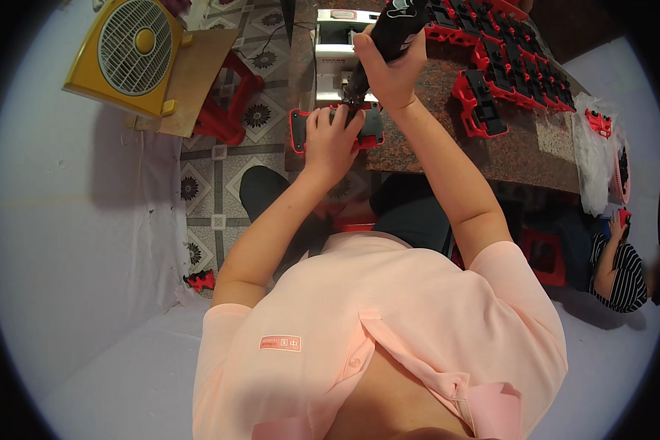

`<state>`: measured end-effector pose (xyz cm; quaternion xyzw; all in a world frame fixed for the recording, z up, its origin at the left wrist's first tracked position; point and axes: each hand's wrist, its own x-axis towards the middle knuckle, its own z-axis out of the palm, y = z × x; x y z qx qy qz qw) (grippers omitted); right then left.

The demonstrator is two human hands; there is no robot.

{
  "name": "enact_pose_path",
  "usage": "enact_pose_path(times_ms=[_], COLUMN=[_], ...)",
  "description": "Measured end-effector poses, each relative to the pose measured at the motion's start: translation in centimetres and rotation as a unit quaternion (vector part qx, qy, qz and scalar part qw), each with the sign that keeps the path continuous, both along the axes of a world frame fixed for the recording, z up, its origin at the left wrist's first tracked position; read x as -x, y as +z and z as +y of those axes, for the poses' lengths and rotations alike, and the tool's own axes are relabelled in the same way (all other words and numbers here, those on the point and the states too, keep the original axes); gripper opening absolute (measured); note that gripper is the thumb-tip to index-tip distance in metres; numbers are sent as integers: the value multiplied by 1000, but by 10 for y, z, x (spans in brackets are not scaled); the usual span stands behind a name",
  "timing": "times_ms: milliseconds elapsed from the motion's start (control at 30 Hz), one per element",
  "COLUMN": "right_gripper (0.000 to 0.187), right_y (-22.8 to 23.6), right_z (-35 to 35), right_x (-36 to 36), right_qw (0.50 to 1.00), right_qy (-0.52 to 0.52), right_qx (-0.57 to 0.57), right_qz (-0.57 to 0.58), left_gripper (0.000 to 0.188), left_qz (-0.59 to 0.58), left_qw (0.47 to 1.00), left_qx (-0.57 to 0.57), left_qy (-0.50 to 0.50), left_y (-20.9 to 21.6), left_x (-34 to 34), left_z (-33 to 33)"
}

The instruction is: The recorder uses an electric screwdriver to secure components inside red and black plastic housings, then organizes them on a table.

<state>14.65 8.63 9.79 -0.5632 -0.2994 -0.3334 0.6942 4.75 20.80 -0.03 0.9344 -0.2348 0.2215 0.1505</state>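
Note:
My right hand (397, 72) is wrapped round a black electric screwdriver (397, 35), held tilted with its tip pointing down. That tip meets a red and black plastic housing (372, 130) at the table's near edge; the exact contact point is hidden by fingers. My left hand (331, 139) lies over the housing with its fingers spread across the dark top, pressing or steadying it. Just beyond the housing stands a white and silver machine (335, 66), partly covered by the screwdriver and my right hand.
Rows of red and black plastic parts (517, 62) fill the table's far right, with a single part (480, 104) nearer. A clear plastic bag (592, 158) hangs at the right edge. A yellow fan (136, 55) stands left on a board. At right another person (617, 271) holds a red part.

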Motion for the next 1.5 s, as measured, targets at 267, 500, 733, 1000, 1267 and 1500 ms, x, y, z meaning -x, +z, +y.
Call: enact_pose_path(times_ms=[267,500,733,1000,1267,1500], right_gripper=[40,45,19,19,31,37], right_y=[-1,-4,34,27,14,9], right_z=[5,4,-16,-32,-32,-35], right_x=[0,-23,8,25,27,29], right_qw=[1000,985,1000,999,1000,999], right_qy=[0,-124,-14,-42,8,19], right_qx=[2,116,0,20,11,-6], right_qz=[-6,41,24,9,21,25], left_gripper=[69,73,68,74,70,76], left_qz=[22,10,17,24,17,21], left_qw=[1000,1000,1000,999,1000,999], left_qx=[21,-11,11,-20,4,-17], left_qy=[-9,-2,6,14,5,19], left_y=[4,4,1,1,0,-2], left_x=[1,3,13,14,14,14], left_z=[1,0,9,8,8,8])
